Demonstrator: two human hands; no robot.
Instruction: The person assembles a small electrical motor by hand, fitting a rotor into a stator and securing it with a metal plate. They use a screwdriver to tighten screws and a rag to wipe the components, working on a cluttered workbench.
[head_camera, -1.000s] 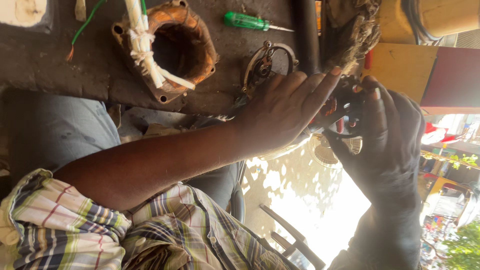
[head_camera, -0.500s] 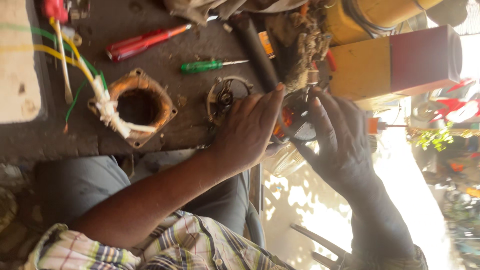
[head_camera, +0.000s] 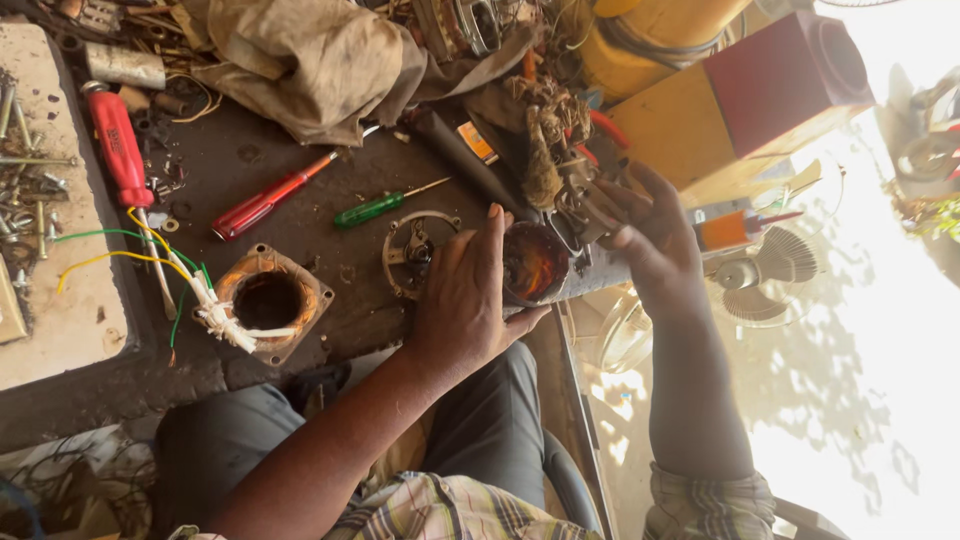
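Observation:
My left hand rests at the edge of a dark workbench and wraps around the end of a grey metal cylinder, whose round rusty-brown face shows between fingers and thumb. My right hand is just to the right. Its fingers pinch a small tangled metal part above the cylinder. A round metal bracket lies right beside my left hand. A square copper-wound coil with white-tied wires sits further left.
A green screwdriver, a slim red screwdriver and a thick red-handled one lie on the bench. A dirty cloth is heaped at the top. Yellow and dark red boxes stand right; small fans lie below them.
The view has swung so more of the bench shows. Both hands have shifted along the bench edge, and the cylinder's rusty round face now shows in my left hand.

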